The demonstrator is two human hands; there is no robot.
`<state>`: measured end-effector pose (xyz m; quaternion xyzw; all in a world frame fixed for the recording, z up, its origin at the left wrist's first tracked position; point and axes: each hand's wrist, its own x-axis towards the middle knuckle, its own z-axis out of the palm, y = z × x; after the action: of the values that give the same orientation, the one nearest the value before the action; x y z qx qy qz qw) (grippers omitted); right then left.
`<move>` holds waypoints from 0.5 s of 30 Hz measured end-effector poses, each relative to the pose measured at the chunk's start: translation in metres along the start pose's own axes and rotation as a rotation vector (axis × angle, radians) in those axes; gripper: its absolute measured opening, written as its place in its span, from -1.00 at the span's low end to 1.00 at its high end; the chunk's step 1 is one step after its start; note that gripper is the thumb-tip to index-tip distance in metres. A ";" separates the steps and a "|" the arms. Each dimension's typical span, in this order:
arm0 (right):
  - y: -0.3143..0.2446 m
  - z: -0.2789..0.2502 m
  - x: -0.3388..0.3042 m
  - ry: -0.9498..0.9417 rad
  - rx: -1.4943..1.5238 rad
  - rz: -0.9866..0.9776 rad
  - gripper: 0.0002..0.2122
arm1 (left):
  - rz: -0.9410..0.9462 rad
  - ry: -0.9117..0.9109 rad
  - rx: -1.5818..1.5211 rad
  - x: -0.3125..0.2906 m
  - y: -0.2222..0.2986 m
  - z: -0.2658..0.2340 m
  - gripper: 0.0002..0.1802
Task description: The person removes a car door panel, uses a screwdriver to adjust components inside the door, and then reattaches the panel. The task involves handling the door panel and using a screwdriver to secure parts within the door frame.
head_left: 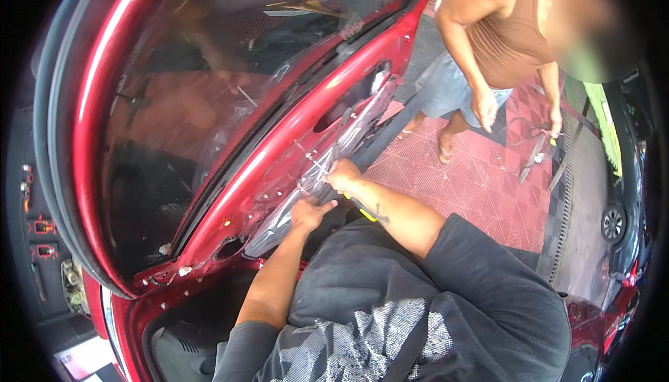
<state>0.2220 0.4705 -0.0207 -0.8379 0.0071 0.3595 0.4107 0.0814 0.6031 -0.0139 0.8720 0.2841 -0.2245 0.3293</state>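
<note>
A red car door (261, 166) stands open before me, its inner side bare of trim and partly covered by shiny clear film (275, 225). My right hand (343, 175) is closed on a long tool (360, 208) with a yellow and black handle, partly hidden under my forearm. A thin metal shaft (313, 159) runs from that hand toward the door's inner panel; where its tip rests I cannot make out. Lower on the film, my left hand (311, 213) is at the panel's edge, a finger or thumb stretched out toward the right, holding nothing visible.
A person (498, 40) in a brown sleeveless top stands at the right, with a dark tool-like object (535, 152) by one hand. Red floor tiles (481, 187) lie beyond my right arm. A dark car (620, 215) is at the far right. Several tools (43, 228) lie far left.
</note>
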 end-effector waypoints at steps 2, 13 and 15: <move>0.001 -0.004 0.003 -0.016 -0.084 -0.055 -0.71 | 0.004 -0.024 -0.021 -0.002 0.004 -0.001 0.08; -0.030 0.005 0.021 -0.147 0.165 0.052 -0.81 | -0.038 -0.067 -0.051 -0.006 0.008 -0.006 0.08; -0.041 0.009 0.029 -0.207 0.281 0.114 -0.78 | -0.013 -0.028 -0.056 -0.002 0.001 0.000 0.05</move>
<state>0.2508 0.5126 -0.0141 -0.7290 0.0624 0.4623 0.5009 0.0805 0.6019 -0.0129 0.8575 0.2914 -0.2307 0.3559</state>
